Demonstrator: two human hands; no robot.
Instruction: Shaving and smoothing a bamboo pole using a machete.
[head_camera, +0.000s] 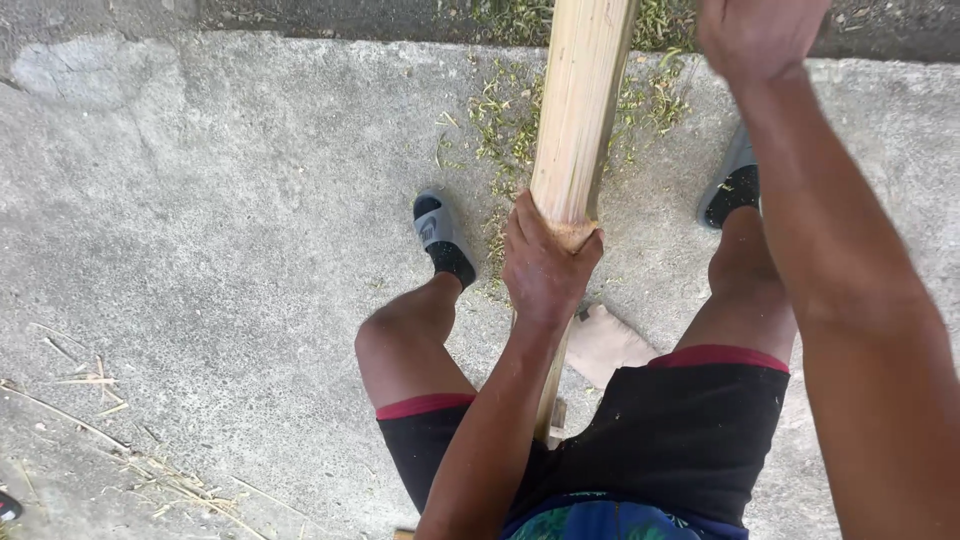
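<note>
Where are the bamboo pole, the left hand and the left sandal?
bamboo pole (578, 110), head view, on its pale split face.
left hand (545, 268), head view, on the knuckles.
left sandal (436, 228), head view, on the grey strap.

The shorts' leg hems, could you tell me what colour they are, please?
Dark red bands on black shorts, seen best in the head view, above both knees.

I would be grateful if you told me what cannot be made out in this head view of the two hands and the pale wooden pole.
- Pole: top cut off by the upper edge; lower end hidden behind the left hand and forearm.
- Right hand: fingers cut off by the upper edge, so its grip cannot be told.
- Pale block between the legs: partly hidden, kind unclear.
</note>
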